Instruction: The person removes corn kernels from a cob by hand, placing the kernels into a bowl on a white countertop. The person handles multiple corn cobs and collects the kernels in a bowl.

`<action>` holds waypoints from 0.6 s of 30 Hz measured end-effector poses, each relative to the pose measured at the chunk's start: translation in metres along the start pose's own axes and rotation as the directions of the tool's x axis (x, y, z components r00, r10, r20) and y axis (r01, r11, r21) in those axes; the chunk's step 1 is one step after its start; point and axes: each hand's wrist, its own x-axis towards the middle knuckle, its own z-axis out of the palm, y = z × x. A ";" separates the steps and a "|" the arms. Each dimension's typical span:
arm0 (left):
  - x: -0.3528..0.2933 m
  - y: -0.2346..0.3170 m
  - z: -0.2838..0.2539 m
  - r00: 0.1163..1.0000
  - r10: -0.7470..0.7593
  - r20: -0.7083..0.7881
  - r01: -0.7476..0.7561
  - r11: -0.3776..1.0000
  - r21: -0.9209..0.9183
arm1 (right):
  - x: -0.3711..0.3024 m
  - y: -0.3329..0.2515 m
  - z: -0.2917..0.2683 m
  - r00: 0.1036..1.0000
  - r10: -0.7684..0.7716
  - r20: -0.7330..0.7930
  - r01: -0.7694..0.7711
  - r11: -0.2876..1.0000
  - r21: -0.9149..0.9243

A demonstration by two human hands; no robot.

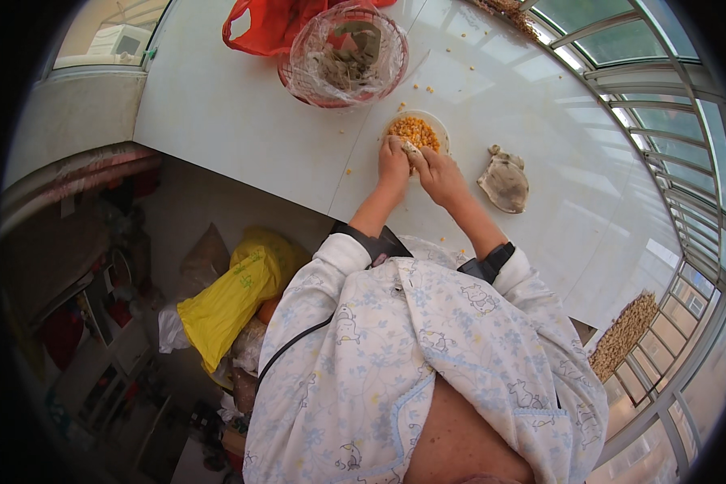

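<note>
A person in a white, pale-blue-patterned shirt [492, 339] works at a glossy white tabletop [557, 266]. A round, whitish bowl [444, 134] stands on it, with a heap of small orange-yellow corn kernels [412, 131] inside. Just at the bowl's near edge, around six o'clock from its centre, both hands meet on a short, pale piece that looks like a corn cob [412, 153].

The left hand [393, 164] comes in at seven o'clock of the bowl, its fingers closed on one end of the pale piece. The right hand [441, 176] comes in at five o'clock, gripping the piece from the other side with the thumb side uppermost; how its lower fingers lie cannot be told. Each wrist wears a black band.

At four o'clock from the bowl, apart from it, lies a soiled, off-white, glove-shaped cloth [506, 185]. At eleven o'clock stands a round red plastic basket [335, 102] lined with clear film, and a bright red plastic bag [258, 28] lies beyond its left side. Loose kernels [429, 89] dot the tabletop toward twelve o'clock. Well away, at half past seven, a yellow plastic bag [232, 302] sits below the tabletop's edge.
</note>
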 end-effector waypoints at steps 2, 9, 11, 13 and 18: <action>-0.006 0.014 -0.005 0.973 -0.205 0.105 0.208 0.978 -0.011 | -0.002 0.003 -0.008 0.993 -0.119 0.017 0.121 0.983 -0.138; -0.009 0.035 -0.024 0.802 -0.385 0.456 0.513 0.836 -0.196 | 0.001 0.005 -0.011 0.957 -0.291 0.003 0.285 0.933 -0.218; -0.008 0.030 -0.021 0.813 -0.326 0.483 0.495 0.824 -0.276 | 0.001 0.003 -0.008 0.963 -0.269 -0.008 0.260 0.937 -0.235; -0.010 0.027 -0.013 0.859 -0.321 0.400 0.458 0.830 -0.319 | 0.000 -0.001 -0.002 0.975 -0.213 -0.056 0.203 0.968 -0.148; -0.018 0.029 0.004 0.954 -0.287 0.087 0.300 0.899 -0.318 | 0.004 -0.002 0.010 0.990 -0.073 -0.117 0.087 0.989 0.116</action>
